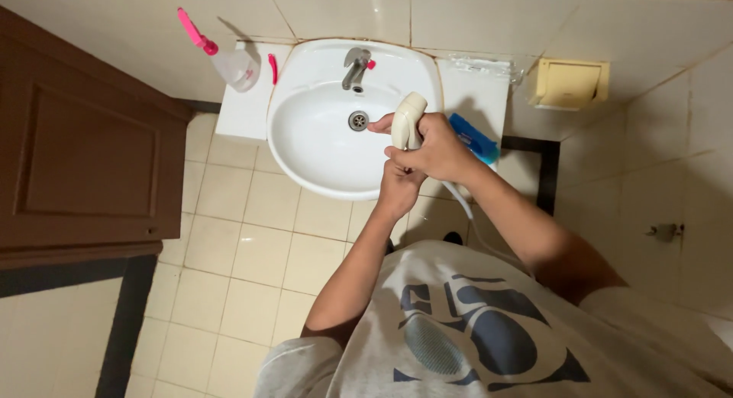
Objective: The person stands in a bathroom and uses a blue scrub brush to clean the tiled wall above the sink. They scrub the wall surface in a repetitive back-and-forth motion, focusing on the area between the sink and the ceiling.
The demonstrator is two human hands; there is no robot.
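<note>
Your right hand [439, 148] is wrapped around the sprayer [407, 119], a cream hand-held head with a pale hose [460, 201] trailing from it toward the lower right of the frame. The sprayer sits just right of centre, over the right rim of the sink [305, 169]. Its long axis runs nearly upright in the picture, tilted slightly right at the top, with the rounded head end pointing to the upper frame and the hose end hidden inside your grip.

Your right fingers are curled tight about the lower body of the sprayer, the thumb side facing left toward the drain [358, 120]. Your left hand [397, 188] comes up from below and lies directly under the right, touching it. Whether those fingers are on the sprayer's base or only on the right hand, you cannot tell, since the right hand covers them.

So the sprayer stands above and slightly ahead of the left fingers and inside the right ones; the right hand is plainly the one holding it. The tap [355, 66] stands well above the head end, apart from it. A blue packet [473, 138] lies just right of your right hand on the ledge.
</note>
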